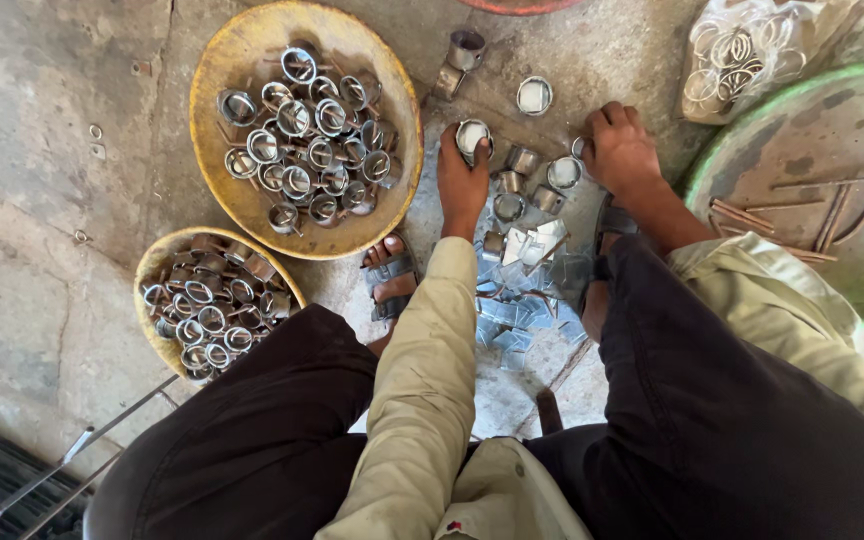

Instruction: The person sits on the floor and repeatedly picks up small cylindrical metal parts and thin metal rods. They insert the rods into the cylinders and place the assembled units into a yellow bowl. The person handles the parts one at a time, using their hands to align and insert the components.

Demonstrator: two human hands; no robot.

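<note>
Hands reach down to a concrete floor (pixel 42 300) between the person's knees. Left hand (pixel 462 180) lies fingers-forward, its fingertips pinching the near rim of a small round metal cup (pixel 472 135). Right hand (pixel 620 150) is curled over a ring-shaped piece (pixel 580 147) just beside it; whether it grips cannot be told. About six loose cups (pixel 527 185) sit between the two hands, above a heap of flat metal clips (pixel 522 290). Two yellow basins hold finished cups with wire handles: a large basin (pixel 252 50) toward the far left, a smaller basin (pixel 157 265) nearer. Green tray (pixel 812 130) with rusty rods lies at the right; plastic bag of rings (pixel 742 50) beyond.
</note>
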